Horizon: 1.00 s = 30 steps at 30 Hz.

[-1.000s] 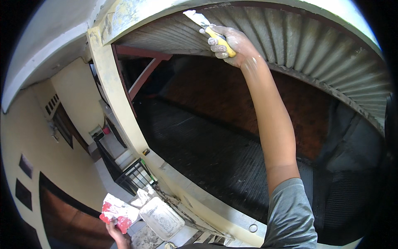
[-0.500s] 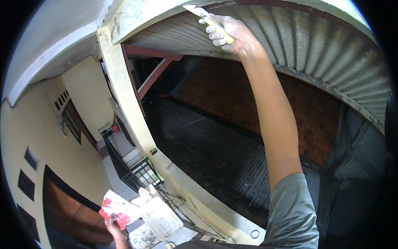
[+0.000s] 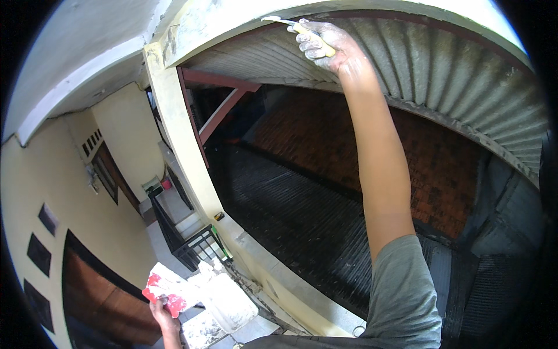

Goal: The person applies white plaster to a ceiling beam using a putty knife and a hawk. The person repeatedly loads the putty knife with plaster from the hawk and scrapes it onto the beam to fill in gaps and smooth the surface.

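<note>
My right hand point(image 3: 324, 44), dusted with white, is raised high on an outstretched arm. Its fingers wrap round the yellow handle of a putty knife point(image 3: 314, 38), whose blade points left at the lower edge of a pale beam point(image 3: 244, 24). Low at the left, my left hand point(image 3: 165, 317) grips a red sheet-like filler spreader point(image 3: 156, 286) smeared with white paste. Beside it stands a white tub point(image 3: 235, 302) with white paste heaped at its far edge. Part of the left fingers is hidden under the spreader.
A cream pillar point(image 3: 185, 125) meets the beam, with a low ledge point(image 3: 279, 270) running from its foot. A black metal railing point(image 3: 200, 247) stands beyond the tub. Corrugated roofing point(image 3: 442, 64) lies past the beam; a brown door point(image 3: 104, 296) is at the left.
The putty knife has tilted flatter, its blade now nearly level, and my right hand has shifted slightly right and down. My left hand still holds the spreader; the whole view has shifted slightly.
</note>
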### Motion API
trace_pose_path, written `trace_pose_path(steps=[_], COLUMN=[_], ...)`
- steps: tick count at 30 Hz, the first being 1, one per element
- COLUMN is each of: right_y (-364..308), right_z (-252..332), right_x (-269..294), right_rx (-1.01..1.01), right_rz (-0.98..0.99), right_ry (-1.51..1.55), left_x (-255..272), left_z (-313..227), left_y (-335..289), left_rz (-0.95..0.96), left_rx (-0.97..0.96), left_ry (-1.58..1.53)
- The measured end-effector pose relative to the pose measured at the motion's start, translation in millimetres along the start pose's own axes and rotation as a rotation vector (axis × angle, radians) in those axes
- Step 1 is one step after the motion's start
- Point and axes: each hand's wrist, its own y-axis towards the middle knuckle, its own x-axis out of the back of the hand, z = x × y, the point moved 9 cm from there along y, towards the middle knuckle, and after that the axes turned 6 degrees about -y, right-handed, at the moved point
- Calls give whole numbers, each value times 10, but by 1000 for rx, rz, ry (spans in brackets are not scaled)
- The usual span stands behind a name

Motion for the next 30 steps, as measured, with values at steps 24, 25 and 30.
trace_pose_path(steps=[24,25,30], right_y=[-372,-344,-445], right_z=[347,328,421], right_x=[78,58,89], right_rx=[-190,-196,-249], right_rz=[-42,-35,-4], right_ry=[-44,-36,-47], left_x=[14,50,169], left_z=[6,-7,100], left_y=[-1,5,73], left_rz=[46,50,34], left_rx=[15,9,25], left_ry=[14,21,19])
